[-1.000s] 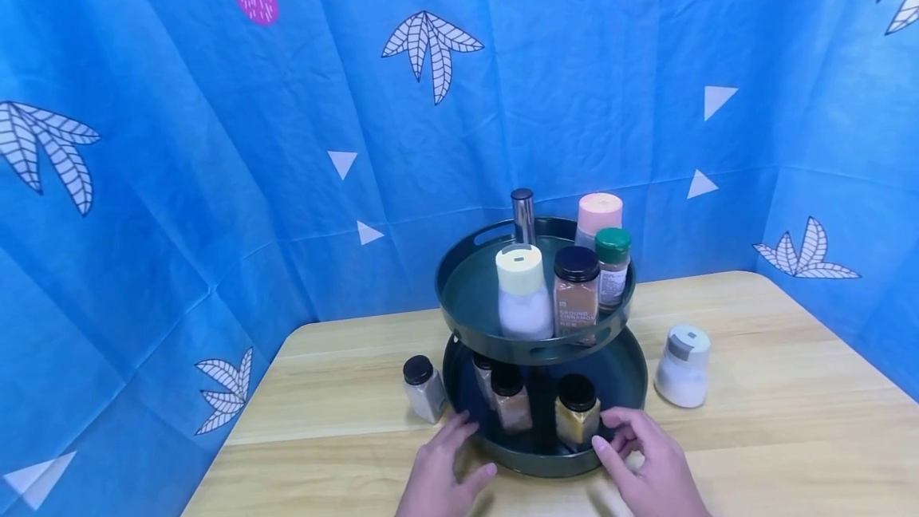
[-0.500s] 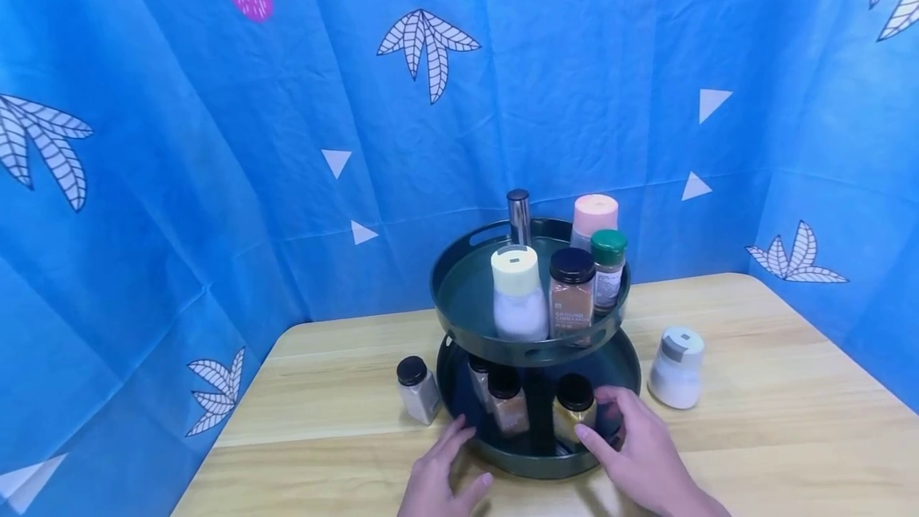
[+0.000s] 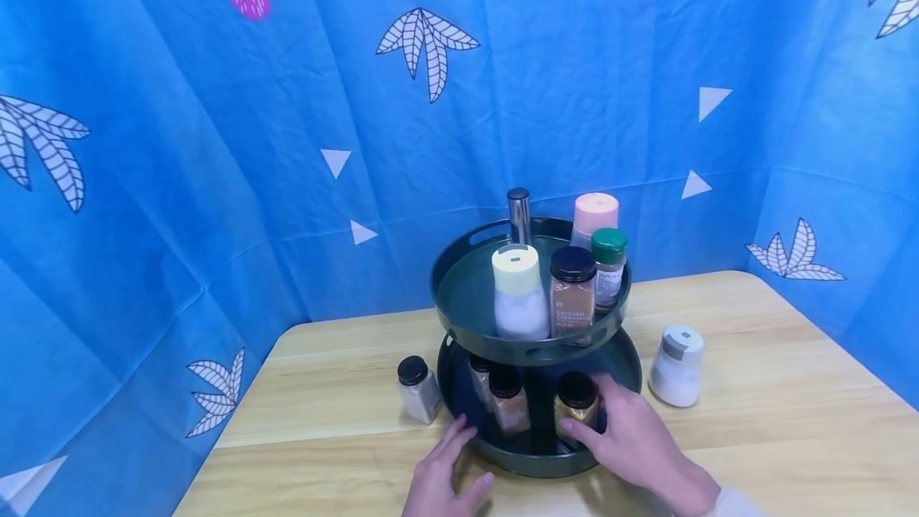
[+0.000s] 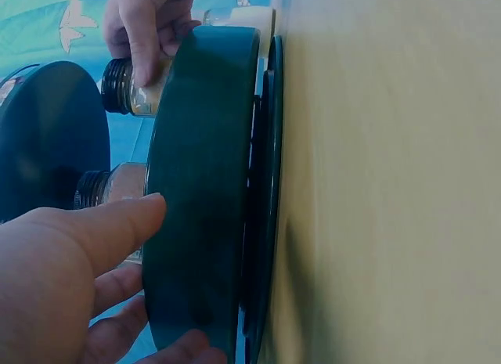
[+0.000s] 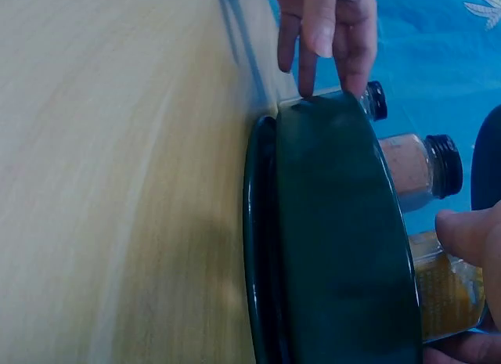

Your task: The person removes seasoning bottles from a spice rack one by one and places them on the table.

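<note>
The right hand (image 3: 635,435) pinches a clear black-lidded yellow-spice jar (image 3: 576,399) near the front-right edge of a round green tray (image 3: 537,466), a brown-filled jar (image 3: 510,413) between it and the loosely spread left hand (image 3: 441,480).

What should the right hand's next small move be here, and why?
Probably lift the yellow jar slightly and ease it toward the person, keeping it low: the right hand grips it, the lower tray has a raised rim before it, and the upper tray sits above.
</note>
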Tool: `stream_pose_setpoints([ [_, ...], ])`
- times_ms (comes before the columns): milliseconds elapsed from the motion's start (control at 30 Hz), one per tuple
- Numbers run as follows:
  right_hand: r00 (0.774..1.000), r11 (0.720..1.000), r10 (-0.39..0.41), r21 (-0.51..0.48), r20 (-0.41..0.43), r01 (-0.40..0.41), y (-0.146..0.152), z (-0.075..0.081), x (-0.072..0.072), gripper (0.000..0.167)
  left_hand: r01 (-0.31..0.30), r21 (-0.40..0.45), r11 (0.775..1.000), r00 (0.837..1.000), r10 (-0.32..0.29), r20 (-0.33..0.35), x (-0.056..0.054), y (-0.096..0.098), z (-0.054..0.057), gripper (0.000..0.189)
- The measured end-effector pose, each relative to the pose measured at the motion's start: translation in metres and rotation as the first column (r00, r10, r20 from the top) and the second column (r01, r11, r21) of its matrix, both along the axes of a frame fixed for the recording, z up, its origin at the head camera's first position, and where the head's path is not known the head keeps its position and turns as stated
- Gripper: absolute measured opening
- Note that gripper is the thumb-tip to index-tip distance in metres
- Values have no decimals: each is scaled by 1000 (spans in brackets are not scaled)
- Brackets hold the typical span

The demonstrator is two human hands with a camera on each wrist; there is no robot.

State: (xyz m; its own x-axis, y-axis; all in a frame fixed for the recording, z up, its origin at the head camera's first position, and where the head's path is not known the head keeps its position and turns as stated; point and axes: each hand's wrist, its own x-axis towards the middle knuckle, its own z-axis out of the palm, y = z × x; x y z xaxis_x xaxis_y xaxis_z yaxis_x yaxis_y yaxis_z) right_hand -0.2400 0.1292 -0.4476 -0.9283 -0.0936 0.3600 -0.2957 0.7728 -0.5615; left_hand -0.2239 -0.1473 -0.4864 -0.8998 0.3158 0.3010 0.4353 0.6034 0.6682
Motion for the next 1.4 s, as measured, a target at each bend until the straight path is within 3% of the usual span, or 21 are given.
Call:
stream_pose_setpoints([
  [367,994,999,-3,-41,-107,-1,2,-8,-9,54,-18,1,1000,999,18,30,0,1,-3,57],
  [600,995,998,-16,-65,-99,9,4,-9,-10,53,-24,17,1000,998,23,64,0,0,-2,56],
  [867,994,997,-4,-76,-109,-4,8,-8,-10,52,-5,7,1000,999,6,-37,1,-1,-5,53],
  [1067,994,996,6,-88,-105,-16,10,-5,-12,52,-12,19,1000,1000,12,10,1,1,-3,54],
  [1267,997,994,0,-111,-76,-9,14,-1,-13,50,0,13,1000,999,0,-50,1,2,-6,52],
  [1400,998,994,-13,-105,-64,6,16,1,-14,51,-4,12,1000,999,4,-33,-1,2,-8,50],
])
